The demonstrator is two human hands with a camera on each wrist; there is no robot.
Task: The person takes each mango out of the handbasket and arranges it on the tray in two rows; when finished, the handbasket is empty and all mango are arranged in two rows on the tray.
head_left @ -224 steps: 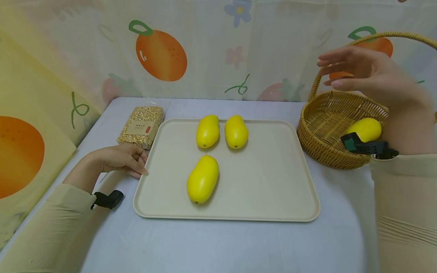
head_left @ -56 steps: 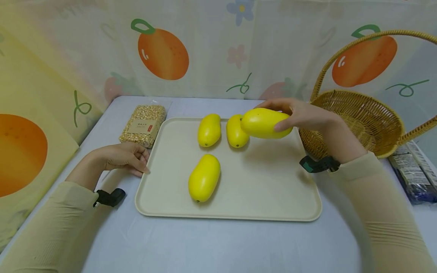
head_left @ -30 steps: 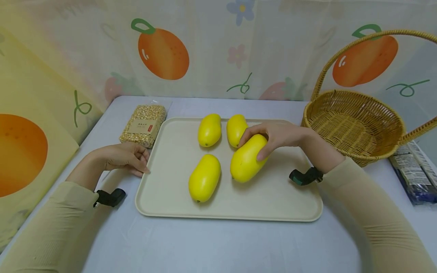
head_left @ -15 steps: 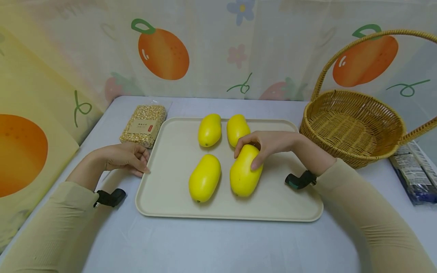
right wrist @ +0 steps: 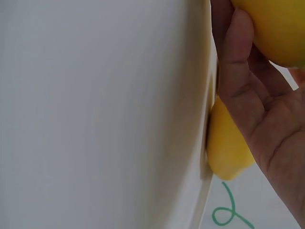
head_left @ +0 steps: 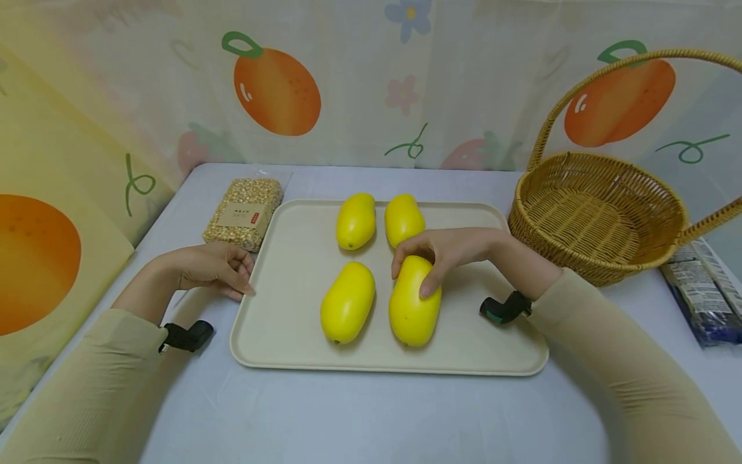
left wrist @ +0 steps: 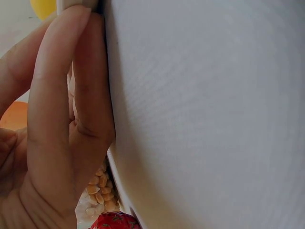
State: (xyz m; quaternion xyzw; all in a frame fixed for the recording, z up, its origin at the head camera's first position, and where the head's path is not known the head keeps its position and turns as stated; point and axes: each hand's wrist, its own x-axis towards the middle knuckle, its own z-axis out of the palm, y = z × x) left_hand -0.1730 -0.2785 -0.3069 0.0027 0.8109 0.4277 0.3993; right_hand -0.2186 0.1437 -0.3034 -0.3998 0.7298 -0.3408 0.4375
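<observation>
In the head view, my right hand (head_left: 446, 254) grips a yellow fruit that looks like a mango (head_left: 415, 316), thumb on its near side and fingers over its far end. That mango is low over or resting on the beige tray (head_left: 475, 348); contact is hard to tell. A second mango (head_left: 348, 303) lies just to its left. Two more, a mango (head_left: 355, 221) and another mango (head_left: 404, 220), sit along the tray's back side. My left hand (head_left: 211, 270) pinches the tray's left rim between thumb and fingers; the left wrist view shows these fingers (left wrist: 50, 95) close up.
A wicker basket (head_left: 597, 225) with a tall handle stands right of the tray, nothing visible inside. Behind my left hand lies a bag of corn kernels (head_left: 243, 212). Dark plastic packs (head_left: 704, 296) lie at the far right. A printed curtain (head_left: 359, 84) hangs behind the table.
The right hand has taken a mango from the basket, carried it left over the tray, and brought it down and nearer, beside the front mango. The left hand stays at the rim.
</observation>
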